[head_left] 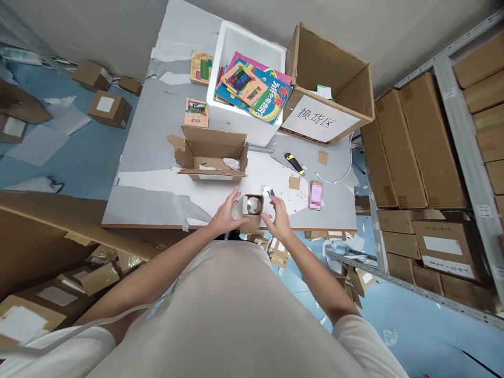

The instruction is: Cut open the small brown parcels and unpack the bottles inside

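Opening seems the step in hand: at the near edge of the table (pixel 137 207), left hand (pixel 224 215) and right hand (pixel 280 219) flank the small box (pixel 250 224) (gripping or not, I cannot tell), and the next move calls for steadiness.

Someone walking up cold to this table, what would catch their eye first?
Probably the bright books leaning over the rim of the white box at the back of the table. Right of it, an open cardboard box carries a handwritten sign. At the front edge, a shiny round object gleams inside a small box.
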`<state>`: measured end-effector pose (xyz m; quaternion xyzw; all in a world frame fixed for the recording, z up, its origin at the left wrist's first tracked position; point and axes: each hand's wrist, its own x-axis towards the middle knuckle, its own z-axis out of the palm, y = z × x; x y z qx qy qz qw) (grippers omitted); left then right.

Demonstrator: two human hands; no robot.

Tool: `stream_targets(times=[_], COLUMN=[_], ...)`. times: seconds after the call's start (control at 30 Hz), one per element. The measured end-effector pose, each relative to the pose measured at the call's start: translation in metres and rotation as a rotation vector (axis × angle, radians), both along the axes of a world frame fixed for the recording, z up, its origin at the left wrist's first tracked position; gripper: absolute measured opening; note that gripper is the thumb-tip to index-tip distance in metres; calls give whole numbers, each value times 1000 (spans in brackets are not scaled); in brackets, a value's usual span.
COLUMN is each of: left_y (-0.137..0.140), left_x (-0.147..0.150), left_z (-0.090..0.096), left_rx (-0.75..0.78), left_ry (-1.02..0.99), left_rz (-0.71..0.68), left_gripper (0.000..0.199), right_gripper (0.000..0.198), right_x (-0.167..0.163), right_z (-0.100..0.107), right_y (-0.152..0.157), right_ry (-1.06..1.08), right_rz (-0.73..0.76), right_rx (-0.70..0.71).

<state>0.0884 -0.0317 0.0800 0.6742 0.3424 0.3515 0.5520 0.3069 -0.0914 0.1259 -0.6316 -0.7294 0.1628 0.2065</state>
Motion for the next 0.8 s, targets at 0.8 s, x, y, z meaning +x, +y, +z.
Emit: stream_targets(times=[0.8], left_y=[12], left_x=[9], left_z=[-1], left_rx=[81], left_ry=[138], left_rz=[16], left_gripper=[64], right_gripper=[37], right_x=[11], right_z=[-16], right_y=[54], right_ry=[196], right_rz=[221], right_rx=[-154])
